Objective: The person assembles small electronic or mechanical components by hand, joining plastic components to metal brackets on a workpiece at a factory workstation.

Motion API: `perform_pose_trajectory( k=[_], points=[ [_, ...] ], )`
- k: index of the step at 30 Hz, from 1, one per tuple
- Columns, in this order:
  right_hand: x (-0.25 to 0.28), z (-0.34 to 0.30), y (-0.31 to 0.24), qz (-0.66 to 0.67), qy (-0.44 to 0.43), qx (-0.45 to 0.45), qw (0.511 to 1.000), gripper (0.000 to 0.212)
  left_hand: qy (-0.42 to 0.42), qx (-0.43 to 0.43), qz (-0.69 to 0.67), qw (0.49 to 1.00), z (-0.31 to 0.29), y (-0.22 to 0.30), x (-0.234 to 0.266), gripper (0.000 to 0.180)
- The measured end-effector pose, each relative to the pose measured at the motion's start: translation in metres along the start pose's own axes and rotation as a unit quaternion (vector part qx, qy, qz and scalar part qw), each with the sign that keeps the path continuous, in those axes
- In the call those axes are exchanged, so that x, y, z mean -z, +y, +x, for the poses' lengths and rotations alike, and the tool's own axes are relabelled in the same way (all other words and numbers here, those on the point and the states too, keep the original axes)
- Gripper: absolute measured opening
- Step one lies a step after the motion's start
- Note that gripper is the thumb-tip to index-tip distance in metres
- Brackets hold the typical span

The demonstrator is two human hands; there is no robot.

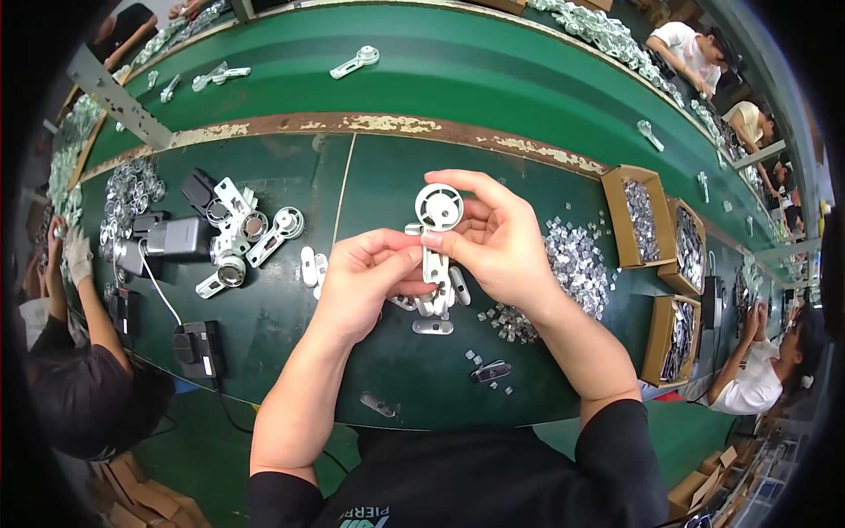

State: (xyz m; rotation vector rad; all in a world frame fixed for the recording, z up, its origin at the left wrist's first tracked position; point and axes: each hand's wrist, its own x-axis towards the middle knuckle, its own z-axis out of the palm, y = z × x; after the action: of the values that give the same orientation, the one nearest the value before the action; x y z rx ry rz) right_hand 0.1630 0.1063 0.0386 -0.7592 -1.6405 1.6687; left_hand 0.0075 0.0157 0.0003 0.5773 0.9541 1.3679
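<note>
Above the bench I hold a white plastic part with a round spoked head and a narrow handle pointing toward me. My right hand wraps the head from the right, its thumb across the neck. At the handle's left side, my left hand has its thumb and fingers closed on the part; its fingertips are partly hidden. A small silvery piece shows between the hands at the neck, too small to name. Beneath them lie several elongated oval pieces, among them a grey oval plate. White oval pieces lie beside my left wrist.
To the right spreads a pile of small clear pieces, with cardboard boxes of parts beyond. On the left are similar white parts, black devices and a cabled black box. Beyond a raised ledge, a green belt carries parts. Co-workers sit around.
</note>
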Motion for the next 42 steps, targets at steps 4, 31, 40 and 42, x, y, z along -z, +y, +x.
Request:
perform_pose_trajectory(
  k=[4, 31, 40, 42],
  points=[
    [0.004, -0.001, 0.002, -0.032, -0.017, -0.035, 0.999, 0.049, -0.018, -0.001, -0.001, 1.0, -0.003, -0.001, 0.003, 0.015],
    [0.056, 0.054, -0.002, -0.326, 0.156, 0.198, 0.911, 0.04, 0.049, -0.281, 0.502, 0.816, -0.001, -0.015, -0.024, 0.071],
    [0.181, 0.139, 0.044, -0.609, 0.215, 0.196, 0.738, 0.037, -0.066, -0.4, 0.725, 0.557, 0.022, -0.056, -0.053, 0.032],
    [0.131, 0.096, 0.015, -0.48, 0.181, 0.215, 0.831, 0.022, -0.064, -0.397, 0.727, 0.557, 0.018, -0.046, -0.041, 0.024]
  ],
)
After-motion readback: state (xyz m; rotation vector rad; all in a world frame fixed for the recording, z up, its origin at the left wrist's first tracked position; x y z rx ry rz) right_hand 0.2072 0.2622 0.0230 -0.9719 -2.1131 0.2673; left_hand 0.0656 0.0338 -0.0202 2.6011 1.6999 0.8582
